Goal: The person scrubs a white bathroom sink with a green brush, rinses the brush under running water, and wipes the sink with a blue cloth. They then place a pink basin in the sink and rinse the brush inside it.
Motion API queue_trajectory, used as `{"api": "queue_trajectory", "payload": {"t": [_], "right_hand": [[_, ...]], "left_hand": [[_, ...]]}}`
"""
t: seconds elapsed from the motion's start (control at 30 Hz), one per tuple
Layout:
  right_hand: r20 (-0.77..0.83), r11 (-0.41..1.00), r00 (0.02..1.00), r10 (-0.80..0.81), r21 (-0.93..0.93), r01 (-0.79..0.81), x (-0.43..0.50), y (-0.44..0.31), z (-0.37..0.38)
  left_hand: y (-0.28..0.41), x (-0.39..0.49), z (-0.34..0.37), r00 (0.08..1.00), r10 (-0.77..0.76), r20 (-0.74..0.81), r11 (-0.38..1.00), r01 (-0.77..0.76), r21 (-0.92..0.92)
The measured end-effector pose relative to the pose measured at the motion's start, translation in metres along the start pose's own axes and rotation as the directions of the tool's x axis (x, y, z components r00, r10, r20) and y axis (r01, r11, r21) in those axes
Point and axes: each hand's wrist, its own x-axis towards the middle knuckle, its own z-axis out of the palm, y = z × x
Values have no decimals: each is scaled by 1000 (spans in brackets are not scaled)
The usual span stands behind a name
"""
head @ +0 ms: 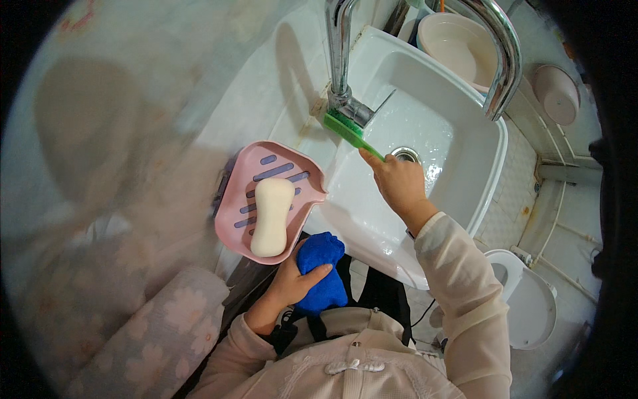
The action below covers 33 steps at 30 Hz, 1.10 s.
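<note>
My right hand (398,184) grips the handle of a green scrubbing brush (346,130) over the white washbasin (329,214). The brush's bristles are at the base of the chrome faucet (341,65), by its lever; whether they touch it I cannot tell. Below the pink soap dish (232,219), my left hand (294,282) holds a bunched blue cloth (321,279) near the front of my body. A cream bar of soap (271,217) lies on the slotted dish, left of the basin. Part of the metal drain (406,154) shows past my right hand.
The faucet's curved spout (506,55) arches over the basin's far side. A pale plastic basin (458,47) stands beyond the rim. A toilet (531,309) is at the lower right. A flowered grey cloth (174,319) hangs at the lower left.
</note>
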Motion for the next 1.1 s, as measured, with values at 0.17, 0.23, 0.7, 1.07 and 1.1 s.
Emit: {"api": "queue_trajectory", "payload": {"t": [0.17, 0.23, 0.7, 1.07, 1.1], "right_hand": [[-253, 998, 967, 20, 67, -3, 4, -8, 3], [-248, 999, 969, 4, -51, -17, 8, -10, 5], [139, 532, 954, 265, 805, -265, -48, -32, -8], [341, 202, 915, 215, 901, -383, -4, -58, -14], [349, 205, 919, 181, 901, -383, -12, -66, -14]], "left_hand": [[2, 2, 1, 997, -74, 14, 997, 75, -4], [3, 3, 2, 999, -51, 17, 998, 51, -35], [3, 1, -1, 1000, -4, 16, 1000, 4, -8], [-1, 5, -3, 999, -47, 23, 999, 47, 1], [-2, 6, -3, 998, -53, 29, 999, 52, 11]]}}
